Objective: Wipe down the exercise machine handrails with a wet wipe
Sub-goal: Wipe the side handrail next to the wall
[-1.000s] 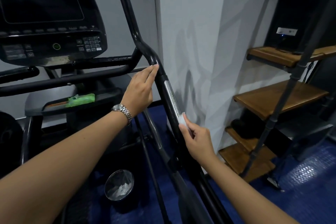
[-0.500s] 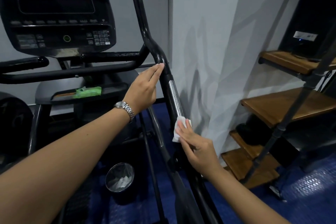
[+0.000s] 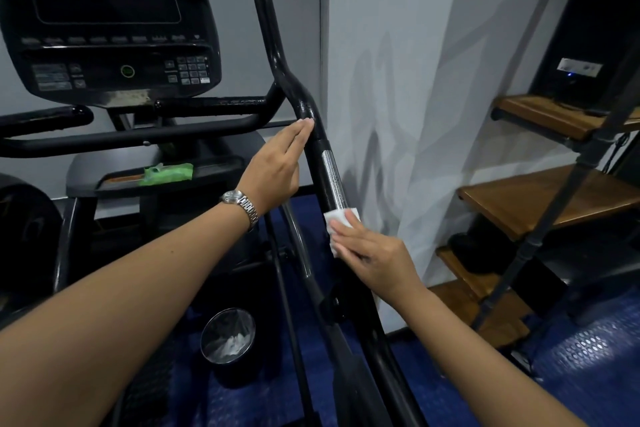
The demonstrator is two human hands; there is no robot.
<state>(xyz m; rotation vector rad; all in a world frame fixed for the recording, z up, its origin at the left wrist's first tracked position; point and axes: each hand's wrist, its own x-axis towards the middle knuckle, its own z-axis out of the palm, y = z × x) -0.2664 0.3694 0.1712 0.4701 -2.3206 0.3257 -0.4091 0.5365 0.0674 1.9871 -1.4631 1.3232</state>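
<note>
Head view, looking down the right-side handrail [image 3: 268, 24] of the exercise machine. It is a black tube that bends at mid-height and runs down toward the camera.

- Wet wipe [image 3: 338, 217]: white and folded. It sits on the handrail at the bottom end of the silver sensor strip [image 3: 333, 180], partly wrapped over the tube.
- Right hand [image 3: 374, 255]: the fingers [image 3: 349, 224] lie fairly straight on top of the wipe and press it flat to the rail. There is no clear curl round the tube. Can't tell whether the thumb goes behind.
- Left hand [image 3: 275, 172]: the fingers [image 3: 300, 131] are straight and held together, not gripping. The tips touch the rail just below the bend, above the collar at the top of the sensor strip. The palm is off the tube. There is a metal wristwatch [image 3: 241, 203] on that wrist.
- The two hands are apart, with the full sensor strip between them.

Surroundings:
- Console [image 3: 107, 21]: dark screen, keypad and a green-ringed button, up left of the rail.
- Green wipe pack [image 3: 168, 174]: lies on the black tray [image 3: 114, 185] under the console.
- Waste bin [image 3: 228, 336]: round, with a clear liner, on the blue floor [image 3: 588, 360] between the arms. There is some white material inside.
- Grey wall [image 3: 381, 45] is right behind the rail.
- Wooden shelves [image 3: 547, 199] on a black pipe frame, far right. A dark box with a small blue light stands on the top one.
</note>
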